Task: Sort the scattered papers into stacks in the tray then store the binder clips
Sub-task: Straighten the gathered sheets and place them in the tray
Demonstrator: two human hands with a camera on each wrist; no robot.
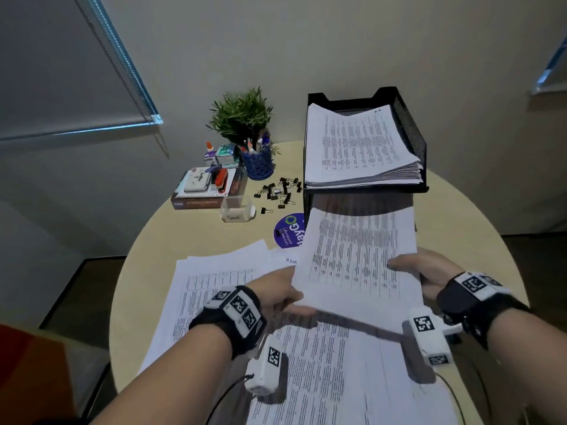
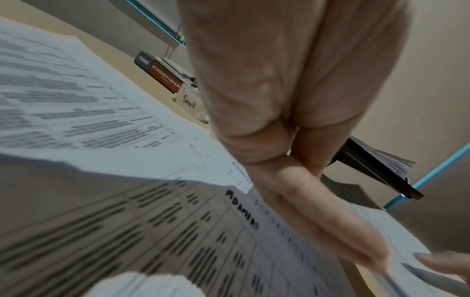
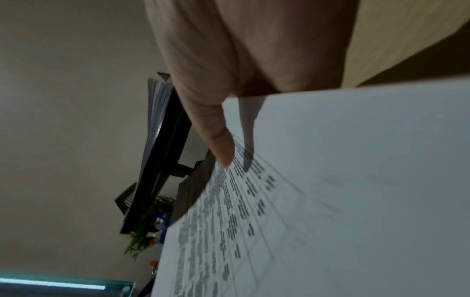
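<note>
Fingers of both hands pinch the thin white printed sheet [image 1: 359, 262], left hand [image 1: 276, 294] at its near-left edge, right hand [image 1: 429, 277] at its right edge, holding it before the black mesh paper tray [image 1: 411, 130]; light, floppy, so grip opposite edges.

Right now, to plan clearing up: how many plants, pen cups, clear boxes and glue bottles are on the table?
Plant: 1
Pen cup: 1
Clear box: 1
Glue bottle: 1
Total: 4
</note>
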